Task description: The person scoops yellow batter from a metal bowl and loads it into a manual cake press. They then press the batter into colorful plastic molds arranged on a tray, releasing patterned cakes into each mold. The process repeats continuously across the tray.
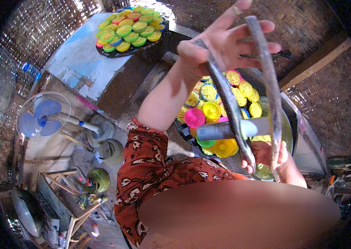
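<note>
My left hand [228, 43] is raised at the upper centre, fingers spread, behind the upper ends of two long, dark, rod-like pieces. I cannot tell whether it touches them. Lower right, my right hand [282, 154] has its fingers closed around the bottom ends of the left dark rod [227, 93] and the right dark rod [269, 83]. A grey-white cylinder [217, 130] lies crosswise behind the rods; its kind is unclear. Beneath are several small coloured cups [211, 110], many with yellow strands in them. A greenish see-through basin [285, 128] is beside them.
At upper left, a worn table [73, 66] bears a round tray piled with coloured cups of yellow strands [132, 29]. A standing fan [42, 118], a grey pot [111, 150], a green round container [98, 180] and a wooden frame [73, 207] stand on the left. Woven walls surround everything.
</note>
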The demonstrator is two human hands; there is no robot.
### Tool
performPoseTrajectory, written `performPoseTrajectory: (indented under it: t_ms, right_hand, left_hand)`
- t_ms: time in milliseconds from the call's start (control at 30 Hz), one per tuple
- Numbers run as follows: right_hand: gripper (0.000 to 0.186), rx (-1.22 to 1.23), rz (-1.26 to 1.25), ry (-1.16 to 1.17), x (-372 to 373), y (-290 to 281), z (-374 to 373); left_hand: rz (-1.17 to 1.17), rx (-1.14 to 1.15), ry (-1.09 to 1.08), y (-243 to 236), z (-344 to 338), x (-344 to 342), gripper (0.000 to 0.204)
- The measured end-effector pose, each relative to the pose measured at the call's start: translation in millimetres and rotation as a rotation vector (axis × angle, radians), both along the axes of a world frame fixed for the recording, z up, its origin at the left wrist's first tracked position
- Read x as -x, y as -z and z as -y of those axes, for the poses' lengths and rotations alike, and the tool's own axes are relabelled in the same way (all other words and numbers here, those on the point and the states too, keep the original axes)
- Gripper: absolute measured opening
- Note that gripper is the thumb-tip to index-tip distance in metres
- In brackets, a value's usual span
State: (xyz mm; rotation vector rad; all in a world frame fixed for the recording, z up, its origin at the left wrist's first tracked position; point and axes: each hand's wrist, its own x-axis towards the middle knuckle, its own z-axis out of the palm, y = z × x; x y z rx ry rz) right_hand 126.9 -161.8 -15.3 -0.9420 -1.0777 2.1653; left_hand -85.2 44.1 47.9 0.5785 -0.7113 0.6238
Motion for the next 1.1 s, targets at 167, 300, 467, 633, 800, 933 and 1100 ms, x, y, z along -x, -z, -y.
performPoseTrajectory:
  t_ms: [167, 300, 467, 633, 800, 933, 1100]
  right_hand:
    - [0.119, 0.126, 0.173, 0.148, -14, -13, -11]
    - [0.103, 0.153, 0.253, 0.233, -21, -13, -31]
    - [0.089, 0.194, 0.367, 0.248, -33, -13, -42]
    - [0.081, 0.17, 0.479, 0.227, -28, -20, -46]
    - [0.075, 0.163, 0.452, 0.282, -15, -11, -50]
    - [0.074, 0.091, 0.571, 0.262, -1, -14, -62]
    - [0.072, -0.037, 0.7, 0.244, -7, -18, -67]
  left_hand:
    - [-0.055, -0.138, -0.378, 38, -40, -22, 0.069]
    - [-0.164, 0.138, -0.306, 74, -75, -42, 0.071]
    - [-0.078, 0.25, -0.147, 106, -94, -42, 0.073]
    - [-0.07, 0.294, -0.202, 120, -88, -37, 0.069]
    - [-0.11, 0.327, -0.269, 123, -88, -18, 0.065]
    - [-0.054, 0.376, -0.164, 123, -104, -11, 0.061]
    - [-0.046, 0.381, -0.164, 125, -108, -21, 0.056]
